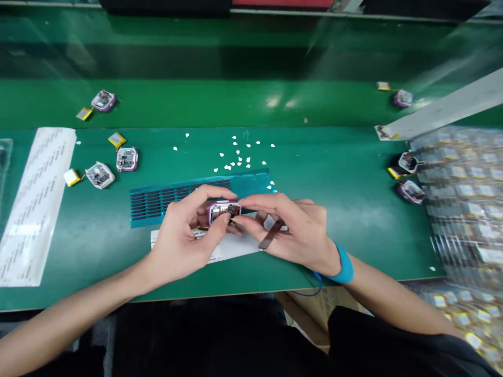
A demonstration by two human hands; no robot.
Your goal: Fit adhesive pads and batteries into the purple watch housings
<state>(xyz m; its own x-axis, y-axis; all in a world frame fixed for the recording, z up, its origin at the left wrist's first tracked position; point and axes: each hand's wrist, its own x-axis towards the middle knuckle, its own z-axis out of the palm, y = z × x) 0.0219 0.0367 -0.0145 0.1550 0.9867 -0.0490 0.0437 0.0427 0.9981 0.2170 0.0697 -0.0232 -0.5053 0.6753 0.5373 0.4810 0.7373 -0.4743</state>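
Note:
A small purple-rimmed device (pixel 223 210) with its inner circuitry showing is held over the middle of the bench. My left hand (pixel 188 230) grips it from the left, with the thumb over its open face. The fingertips of my right hand (pixel 291 225) touch the device's right end, and a dark flat tool (pixel 270 236) lies across that palm, held by the lower fingers. Beneath the hands are a white printed sheet (pixel 239 246) and a blue strip (pixel 147 204) with rows of dark pieces. A blue band (pixel 345 264) circles the right wrist.
Open devices with yellow batteries stand at the left (pixel 100 175) and right (pixel 411 192). Small white bits (pixel 238 152) are scattered behind the blue strip. A long white sheet (pixel 35 209) lies far left; clear trays of parts (pixel 467 193) are stacked at the right, beside a pale bar (pixel 444 107).

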